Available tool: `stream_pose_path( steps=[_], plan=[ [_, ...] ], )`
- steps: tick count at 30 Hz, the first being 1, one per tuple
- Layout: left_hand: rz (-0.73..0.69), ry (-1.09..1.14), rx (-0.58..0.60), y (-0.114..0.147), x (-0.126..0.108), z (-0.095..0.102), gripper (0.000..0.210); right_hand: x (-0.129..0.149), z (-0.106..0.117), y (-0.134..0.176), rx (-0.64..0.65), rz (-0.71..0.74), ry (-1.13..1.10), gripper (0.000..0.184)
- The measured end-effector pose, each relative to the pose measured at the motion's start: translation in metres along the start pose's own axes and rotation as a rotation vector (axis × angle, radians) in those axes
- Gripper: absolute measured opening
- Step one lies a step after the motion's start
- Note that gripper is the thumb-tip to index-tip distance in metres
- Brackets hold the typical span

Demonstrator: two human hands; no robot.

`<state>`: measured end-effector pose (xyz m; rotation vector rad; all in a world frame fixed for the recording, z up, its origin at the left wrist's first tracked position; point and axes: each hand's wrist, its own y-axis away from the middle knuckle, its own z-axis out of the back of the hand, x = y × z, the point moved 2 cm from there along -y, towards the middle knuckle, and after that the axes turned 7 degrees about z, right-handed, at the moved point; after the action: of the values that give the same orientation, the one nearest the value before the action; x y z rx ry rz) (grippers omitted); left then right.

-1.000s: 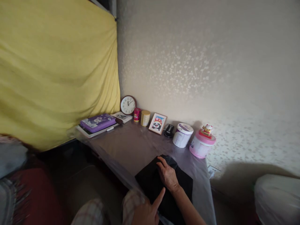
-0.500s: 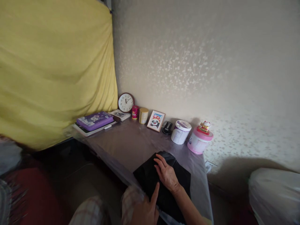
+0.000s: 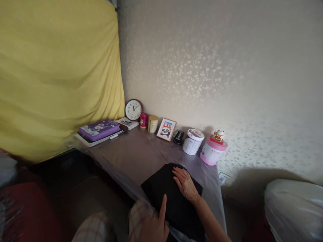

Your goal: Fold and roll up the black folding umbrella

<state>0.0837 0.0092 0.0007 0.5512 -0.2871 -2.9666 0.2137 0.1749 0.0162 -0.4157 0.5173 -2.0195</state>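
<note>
A dark, flat black cloth (image 3: 161, 181), apparently folded, lies on the near end of the table. My right hand (image 3: 186, 184) rests flat on its upper right part, fingers stretched out and close together. At the near left side of the cloth is my left hand (image 3: 155, 226), with its index finger extended over the black fabric. The rest of its fingers are mostly hidden, and nothing shows in that hand.
The table (image 3: 126, 153) has a clear plastic cover. Along the wall stand a clock (image 3: 134, 110), a pink can (image 3: 143, 121), a yellow can (image 3: 152, 124), a panda picture frame (image 3: 166, 129), a black stapler-like object (image 3: 178, 137), a white tub (image 3: 193, 144) and a pink-lidded tub (image 3: 212, 154). Left lies a purple case (image 3: 99, 130).
My right hand has slid to the right across the cloth and lies flatter. The cloth looks smoother near its top. My left hand has moved only slightly.
</note>
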Motion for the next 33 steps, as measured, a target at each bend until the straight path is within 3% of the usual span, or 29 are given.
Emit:
stream_pose_path(
  steps=[7, 15, 22, 26, 33],
  plan=[
    [0.037, 0.021, 0.006, -0.006, 0.002, -0.011, 0.076, -0.043, 0.005, -0.015, -0.011, -0.300, -0.113, 0.032],
    [0.071, -0.012, -0.032, -0.009, 0.000, -0.021, 0.076, -0.056, 0.001, -0.033, 0.073, -0.367, -0.167, 0.022],
    [0.120, 0.005, -0.024, -0.017, 0.001, -0.032, 0.081, -0.055, -0.004, -0.033, 0.041, -0.429, -0.155, 0.029],
    [0.115, -0.001, -0.035, -0.020, 0.003, -0.036, 0.080, -0.054, 0.001, -0.030, 0.007, -0.416, -0.205, 0.031],
    [0.122, -0.034, -0.023, -0.018, 0.002, -0.037, 0.080, -0.068, 0.021, -0.018, -0.029, -0.536, -0.233, 0.043]
  ],
)
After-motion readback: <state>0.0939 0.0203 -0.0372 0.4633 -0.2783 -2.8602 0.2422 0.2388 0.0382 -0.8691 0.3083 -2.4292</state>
